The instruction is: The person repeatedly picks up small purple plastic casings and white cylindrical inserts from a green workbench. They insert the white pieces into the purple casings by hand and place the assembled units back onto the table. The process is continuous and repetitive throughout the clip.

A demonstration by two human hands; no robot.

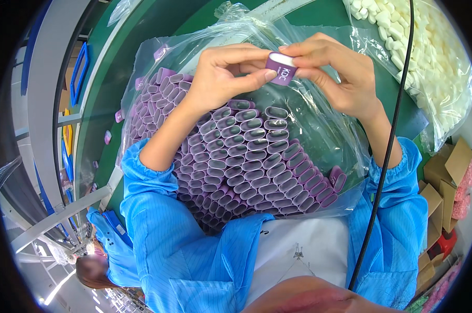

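Above the pile, both hands hold a small oval purple sleeve (281, 74) with a smooth white piece (282, 58) showing at its upper end. My left hand (223, 75) pinches the sleeve's left side between thumb and fingers. At the other side, my right hand (340, 75) has its fingertips closed at the white piece and the sleeve's right edge. How deep the white piece sits is hidden. Beneath my hands, many empty purple sleeves (246, 155) stand packed side by side on clear plastic sheeting (319, 117), their oval openings facing up.
A clear bag of white pieces (439, 78) lies at the far right. Opened cardboard boxes (440, 182) stand below it. A black cable (384, 167) crosses the view near my right arm. Several stray sleeves lie leftward on the green table (105, 99). A co-worker in blue (113, 255) is at lower left.
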